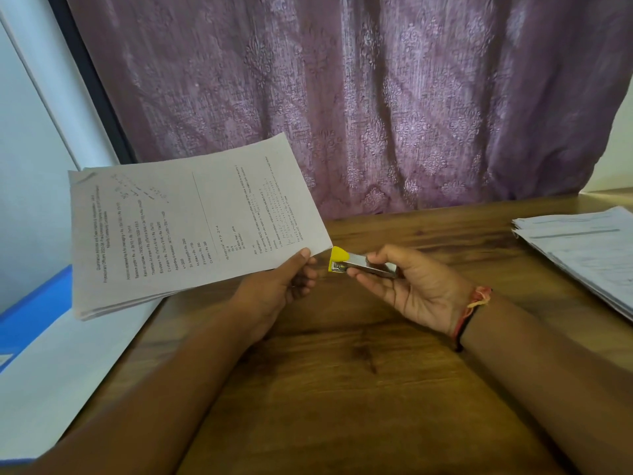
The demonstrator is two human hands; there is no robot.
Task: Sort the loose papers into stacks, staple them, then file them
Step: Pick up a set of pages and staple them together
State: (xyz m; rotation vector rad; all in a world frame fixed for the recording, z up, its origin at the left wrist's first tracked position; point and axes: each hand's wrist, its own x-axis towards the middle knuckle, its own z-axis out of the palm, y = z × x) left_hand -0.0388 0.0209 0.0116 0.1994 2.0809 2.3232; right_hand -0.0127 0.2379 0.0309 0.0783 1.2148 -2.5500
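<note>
Left hand [291, 279] is pinching the printed paper stack [191, 224] by its corner, raised at centre-left of the frame. Right hand [407, 286] is gripping the yellow-tipped stapler [359, 264], nose just beside that corner, above the wooden table [342, 389].

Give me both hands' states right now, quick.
Left hand: pinches the stack of printed papers near its corner.
Right hand: grips the stapler, yellow nose close to that corner.
</note>
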